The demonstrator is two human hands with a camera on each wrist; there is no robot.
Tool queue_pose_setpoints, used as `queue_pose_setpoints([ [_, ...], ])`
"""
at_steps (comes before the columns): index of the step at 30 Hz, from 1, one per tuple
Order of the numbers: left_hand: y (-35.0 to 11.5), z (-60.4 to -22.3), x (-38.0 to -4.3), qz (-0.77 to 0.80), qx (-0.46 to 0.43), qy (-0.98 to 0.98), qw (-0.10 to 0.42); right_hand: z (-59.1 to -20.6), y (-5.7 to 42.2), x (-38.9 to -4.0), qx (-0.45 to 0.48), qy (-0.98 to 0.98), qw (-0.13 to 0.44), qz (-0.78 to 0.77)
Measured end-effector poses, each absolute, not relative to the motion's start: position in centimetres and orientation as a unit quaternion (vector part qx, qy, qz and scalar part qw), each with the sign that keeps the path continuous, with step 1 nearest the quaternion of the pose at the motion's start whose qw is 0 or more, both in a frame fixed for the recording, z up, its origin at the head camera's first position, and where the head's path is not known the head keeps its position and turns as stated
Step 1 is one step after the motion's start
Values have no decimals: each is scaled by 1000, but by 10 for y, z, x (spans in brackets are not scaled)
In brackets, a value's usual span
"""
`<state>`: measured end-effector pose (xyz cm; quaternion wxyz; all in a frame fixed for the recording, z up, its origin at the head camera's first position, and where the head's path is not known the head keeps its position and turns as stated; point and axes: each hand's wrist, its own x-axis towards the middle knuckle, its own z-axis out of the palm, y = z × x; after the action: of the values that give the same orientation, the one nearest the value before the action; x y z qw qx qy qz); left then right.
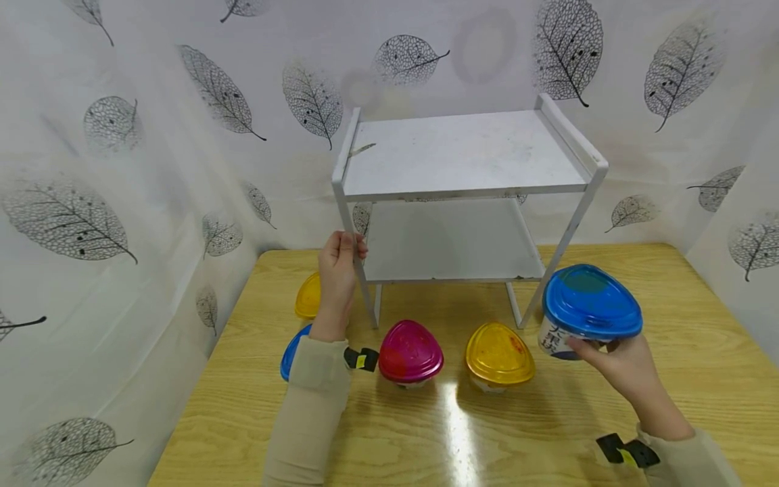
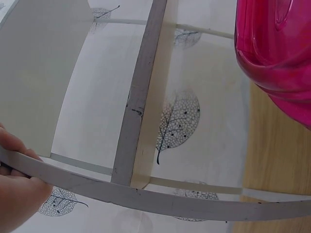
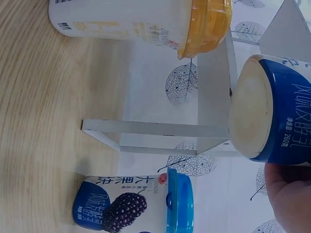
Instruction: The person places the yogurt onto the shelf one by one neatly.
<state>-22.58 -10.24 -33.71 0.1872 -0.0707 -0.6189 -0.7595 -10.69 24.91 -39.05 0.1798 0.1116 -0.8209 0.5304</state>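
The right hand point(image 1: 628, 372) held the blue tub point(image 1: 590, 304) clear of the worktop point(image 1: 395, 439), at the right of the rack point(image 1: 438, 155), thumb along the near side. The left hand point(image 1: 341, 267) had its fingers curled round the rack's left front post.

The likeliest trouble was a slip: the tub's wall looked smooth, and a loose grip might have let it drop. Another blue-lidded tub point(image 3: 133, 204), shown standing in the right wrist view, could have been knocked if the held one came down carelessly. The rack's thin frame seemed light, so a hard pull on its post could have skewed it, nudging the pink tub point(image 1: 410, 353) or the yellow tub point(image 1: 500, 355) just in front. Neither shelf showed a front lip, so a tub set near the edge might have tipped off.

The lids were glossy plastic, bulging rounded triangles wider than the walls beneath. The standing tub had a white body printed with a dark, knobbly berry above a blue base band. The rack was flat white panels and slim square bars, chipped along their edges. The worktop was pale, grained wood, shiny enough to throw back a streak of light.
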Motion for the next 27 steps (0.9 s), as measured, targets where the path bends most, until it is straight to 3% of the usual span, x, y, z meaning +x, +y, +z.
queue_pose_setpoints([
  [27, -103, -336, -224, -757, -73, -622, 185, -360, 244, -111, 161, -715, 203, 649],
])
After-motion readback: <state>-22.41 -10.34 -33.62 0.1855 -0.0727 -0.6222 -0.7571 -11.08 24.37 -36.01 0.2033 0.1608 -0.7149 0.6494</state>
